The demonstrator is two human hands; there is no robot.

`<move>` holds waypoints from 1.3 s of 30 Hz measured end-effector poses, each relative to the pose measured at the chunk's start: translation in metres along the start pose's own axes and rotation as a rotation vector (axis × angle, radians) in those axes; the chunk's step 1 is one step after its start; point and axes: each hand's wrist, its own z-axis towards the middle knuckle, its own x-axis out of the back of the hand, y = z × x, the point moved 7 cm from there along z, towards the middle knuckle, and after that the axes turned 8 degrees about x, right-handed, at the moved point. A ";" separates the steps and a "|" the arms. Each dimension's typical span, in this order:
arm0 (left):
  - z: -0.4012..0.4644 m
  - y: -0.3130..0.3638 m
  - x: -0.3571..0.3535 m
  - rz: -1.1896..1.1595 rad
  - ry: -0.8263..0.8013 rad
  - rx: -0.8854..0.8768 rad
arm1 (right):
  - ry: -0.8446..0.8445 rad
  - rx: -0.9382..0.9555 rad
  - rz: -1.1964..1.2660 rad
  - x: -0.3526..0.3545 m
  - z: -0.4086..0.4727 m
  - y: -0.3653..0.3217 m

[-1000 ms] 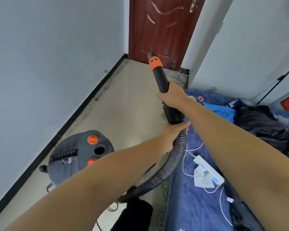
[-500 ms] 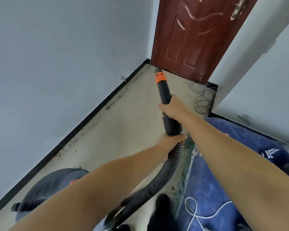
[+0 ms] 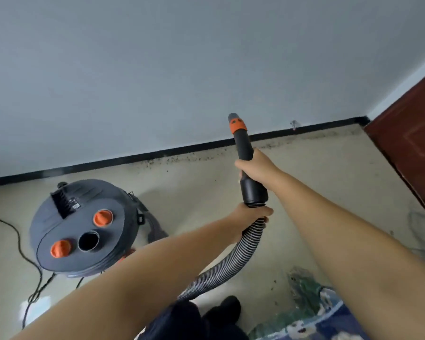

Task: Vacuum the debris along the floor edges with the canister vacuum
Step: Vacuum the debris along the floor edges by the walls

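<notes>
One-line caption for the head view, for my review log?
Both hands aim the vacuum nozzle at debris along the baseboard, canister standing nearby.

1. Grey canister vacuum (image 3: 84, 229) with two orange knobs (image 3: 103, 217).
2. Black nozzle (image 3: 244, 148), orange collar.
3. Hose (image 3: 233, 261) ribbed black and silver.
4. Reddish-brown door (image 3: 412, 153).
5. Blue cloth (image 3: 334, 322), perhaps floral.

Matt black plastic wand (image 3: 245, 153) with orange plastic collar (image 3: 238, 125) above the right hand's (image 3: 257, 166) grip, ribbed glossy hose (image 3: 238, 256) below the left hand (image 3: 252, 213), matt grey plastic canister (image 3: 84, 229), smooth beige floor (image 3: 206, 200), gritty debris (image 3: 206, 155), glossy wooden door (image 3: 412, 148).
</notes>
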 end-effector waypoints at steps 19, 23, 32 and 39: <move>0.099 0.139 0.097 -0.252 0.154 -0.074 | -0.258 0.076 -0.155 -0.038 0.202 -0.079; 0.124 0.156 0.117 -0.326 0.195 -0.054 | -0.354 0.088 -0.182 -0.058 0.243 -0.084; 0.259 0.153 0.201 -0.519 0.385 -0.037 | -0.586 0.149 -0.261 -0.155 0.381 -0.026; 0.407 0.041 0.265 -0.641 0.460 0.027 | -0.701 0.063 -0.302 -0.276 0.463 0.135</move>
